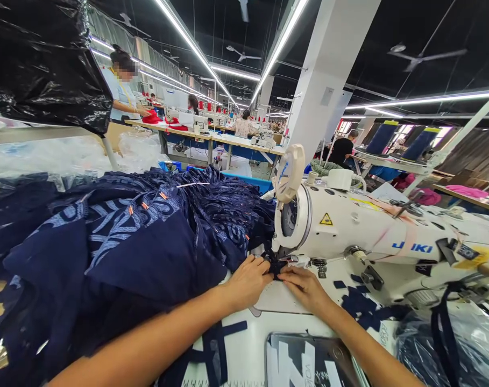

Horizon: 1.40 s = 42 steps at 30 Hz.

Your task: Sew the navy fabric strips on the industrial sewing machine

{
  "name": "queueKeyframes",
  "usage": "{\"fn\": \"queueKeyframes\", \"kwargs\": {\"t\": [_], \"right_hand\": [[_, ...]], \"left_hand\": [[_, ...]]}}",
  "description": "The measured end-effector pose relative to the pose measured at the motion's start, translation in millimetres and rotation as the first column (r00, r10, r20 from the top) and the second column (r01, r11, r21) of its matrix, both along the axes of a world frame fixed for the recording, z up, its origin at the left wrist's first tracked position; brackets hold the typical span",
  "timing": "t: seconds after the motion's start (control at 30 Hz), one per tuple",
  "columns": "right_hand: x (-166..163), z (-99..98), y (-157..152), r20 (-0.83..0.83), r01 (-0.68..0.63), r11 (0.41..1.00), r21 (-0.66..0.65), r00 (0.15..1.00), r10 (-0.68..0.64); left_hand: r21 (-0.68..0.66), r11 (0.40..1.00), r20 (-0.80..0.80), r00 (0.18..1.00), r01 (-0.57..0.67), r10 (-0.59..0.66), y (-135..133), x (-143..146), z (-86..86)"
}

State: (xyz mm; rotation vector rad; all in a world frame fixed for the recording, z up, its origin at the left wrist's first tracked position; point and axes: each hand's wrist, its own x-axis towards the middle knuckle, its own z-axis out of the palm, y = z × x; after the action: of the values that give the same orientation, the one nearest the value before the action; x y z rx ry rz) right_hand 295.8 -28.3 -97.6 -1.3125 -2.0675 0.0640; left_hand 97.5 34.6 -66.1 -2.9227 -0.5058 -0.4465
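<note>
Under the head of a white sewing machine (349, 220), a small piece of navy fabric (276, 267) lies by the needle area. My left hand (250, 280) has its fingers bent and pressed on the fabric's left side. From the right, my right hand (306, 287) pinches the edge of the same piece between thumb and fingers. The needle itself is hard to make out. Left of the machine spreads a big heap of navy garments (147, 247) with light blue patterned parts and a few orange clips or tags, reaching close to my left hand.
Small navy fabric pieces (359, 306) lie right of my hands, near a clear plastic bag (449, 344). A dark tray (311, 360) with white labels sits in front. Navy strips (215, 355) hang near the table edge. Thread cones (381, 138) stand behind; a co-worker (121, 88) stands farther back.
</note>
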Motion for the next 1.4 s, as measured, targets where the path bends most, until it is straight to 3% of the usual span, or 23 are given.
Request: {"fn": "queueKeyframes", "kwargs": {"t": [0.2, 0.4, 0.7, 0.97, 1.13, 1.4], "right_hand": [[6.5, 3.2, -4.0, 0.166, -0.053, 0.998, 0.029, 0.985, 0.048], [9.7, 3.6, -5.3, 0.205, -0.056, 0.997, 0.059, 0.978, 0.043], [10.7, 2.9, -6.1, 0.247, -0.075, 0.995, 0.069, 0.967, 0.055], [0.4, 14.6, -10.1, 0.453, -0.085, 0.986, 0.143, 0.892, 0.011], [-3.2, 16.5, -8.6, 0.413, -0.067, 0.991, 0.117, 0.911, 0.013], [-2.0, 12.2, -6.5, 0.341, -0.117, 0.987, 0.109, 0.937, 0.073]], "left_hand": [[-0.018, 1.000, -0.028, 1.000, 0.002, -0.003, -0.3, 0.4, 1.8], [0.112, 0.993, -0.105, 0.994, 0.042, -0.031, -9.3, 1.9, 7.3], [0.173, 0.983, -0.137, 0.990, 0.057, -0.034, -12.2, 4.3, 5.5], [0.148, 0.985, -0.125, 0.990, 0.087, -0.069, -9.0, 3.0, 6.6], [0.075, 0.990, -0.071, 0.991, 0.116, -0.111, -1.4, -3.7, 1.0], [0.041, 0.996, -0.058, 0.995, 0.082, -0.080, -5.2, -9.7, 5.0]]}}
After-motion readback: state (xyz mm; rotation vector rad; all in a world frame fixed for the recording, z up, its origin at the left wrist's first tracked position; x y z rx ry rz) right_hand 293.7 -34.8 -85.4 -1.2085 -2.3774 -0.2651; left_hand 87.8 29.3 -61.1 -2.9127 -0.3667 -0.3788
